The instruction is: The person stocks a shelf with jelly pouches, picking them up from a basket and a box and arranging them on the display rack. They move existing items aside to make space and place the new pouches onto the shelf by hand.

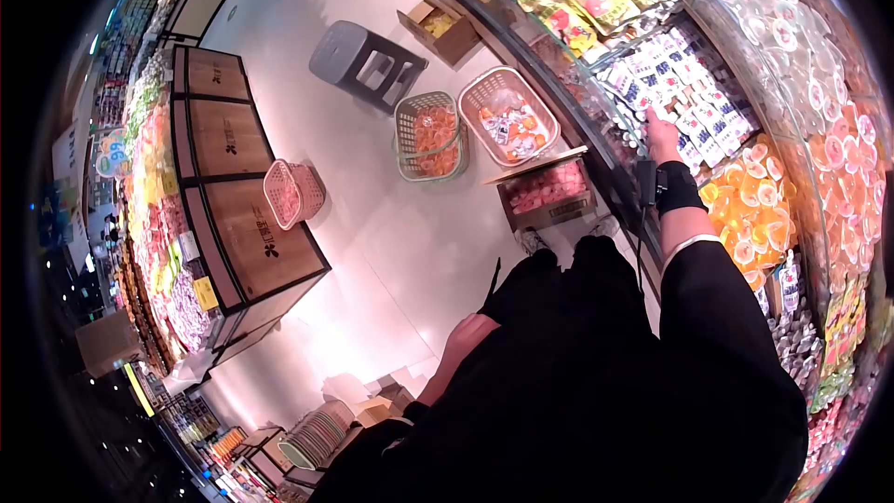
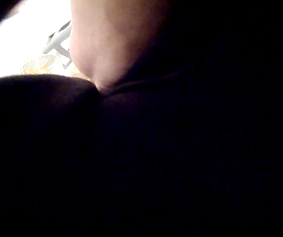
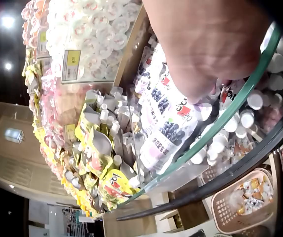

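Note:
My right hand reaches over the glass edge of a display bin and touches white spouted drink pouches with purple grape pictures. In the right wrist view, the right hand is bent down among the grape pouches, near their white caps. Its fingertips are hidden there, so I cannot tell whether it grips one. My left hand is low against the black clothing, its fingers mostly covered. Only bare skin of the left hand shows beside dark cloth in the left wrist view.
Yellow pouches and orange jelly cups fill neighbouring bins. A green glass rim fronts the grape pouches. On the floor stand a pink basket, a green basket, a grey stool and an open carton.

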Available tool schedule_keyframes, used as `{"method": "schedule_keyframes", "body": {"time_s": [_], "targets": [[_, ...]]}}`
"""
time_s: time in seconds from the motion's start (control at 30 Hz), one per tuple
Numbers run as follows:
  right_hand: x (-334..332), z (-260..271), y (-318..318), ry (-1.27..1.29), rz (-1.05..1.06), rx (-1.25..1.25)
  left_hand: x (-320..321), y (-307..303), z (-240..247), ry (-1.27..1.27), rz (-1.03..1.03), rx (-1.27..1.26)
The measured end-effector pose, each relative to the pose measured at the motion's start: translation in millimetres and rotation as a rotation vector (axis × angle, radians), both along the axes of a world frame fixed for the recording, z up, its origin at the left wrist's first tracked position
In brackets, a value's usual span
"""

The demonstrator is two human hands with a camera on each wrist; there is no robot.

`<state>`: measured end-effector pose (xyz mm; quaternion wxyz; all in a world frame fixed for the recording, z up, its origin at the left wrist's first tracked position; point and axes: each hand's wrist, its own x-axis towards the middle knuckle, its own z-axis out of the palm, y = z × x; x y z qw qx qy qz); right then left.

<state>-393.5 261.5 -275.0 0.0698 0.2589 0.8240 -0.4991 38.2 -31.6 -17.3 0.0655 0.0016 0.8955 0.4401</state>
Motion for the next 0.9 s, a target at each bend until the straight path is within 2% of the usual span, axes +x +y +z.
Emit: {"method": "schedule_keyframes", "body": {"time_s": [0.03, 0.1, 0.13, 0.17, 0.23, 0.27, 0.3, 0.37, 0.4, 0.43, 0.5, 0.57, 0.63, 0.7, 0.73, 0.8, 0.83, 0.87, 0.9], "targets": [[5, 20, -6, 0.0, -0.084, -0.167, 2, -4, -4, 0.003, 0.006, -0.002], [23, 53, -23, 0.148, -0.333, -0.35, 4, -10, -8, -0.048, 0.037, 0.002], [29, 64, -19, 0.162, -0.363, -0.498, 3, -14, -10, -0.051, 0.033, 0.001], [34, 82, -26, 0.21, -0.477, -0.36, 2, -19, -10, -0.043, -0.012, -0.054], [44, 90, -21, 0.439, -0.427, -0.123, 0, -26, -6, -0.053, -0.059, -0.107], [47, 97, -17, 0.535, -0.432, -0.118, -5, -31, -6, -0.141, -0.036, -0.084], [49, 106, -14, 0.631, -0.434, -0.114, -11, -35, -8, -0.228, -0.009, -0.06], [52, 104, -2, 0.628, -0.526, -0.242, -23, -46, -16, -0.293, 0.23, 0.0], [52, 112, -2, 0.668, -0.542, -0.2, -39, -52, -16, -0.221, 0.202, -0.064], [56, 123, -2, 0.699, -0.553, -0.152, -54, -56, -17, -0.328, 0.306, -0.047], [60, 132, 8, 0.661, -0.622, -0.197, -83, -74, -36, -0.348, 0.311, -0.05], [63, 179, -18, 0.742, -0.655, -0.438, -122, -85, -57, -0.356, 0.371, 0.031], [76, 204, -49, 0.626, -0.465, -0.58, -161, -94, -80, -0.455, 0.377, 0.26], [100, 213, -111, 0.332, -0.142, -0.591, -206, -97, -89, -0.414, 0.219, 0.422], [111, 198, -139, 0.202, 0.027, -0.68, -220, -100, -99, -0.435, 0.228, 0.44], [132, 168, -198, -0.162, 0.297, -0.8, -243, -115, -130, -0.465, -0.016, 0.631], [133, 151, -228, -0.385, 0.397, -0.83, -235, -126, -148, -0.693, 0.054, 1.012], [114, 131, -254, -0.383, 0.771, -0.893, -220, -144, -166, -0.87, 0.159, 1.053], [92, 108, -275, -0.372, 1.151, -0.925, -215, -161, -177, -0.798, 0.161, 1.043]]}}
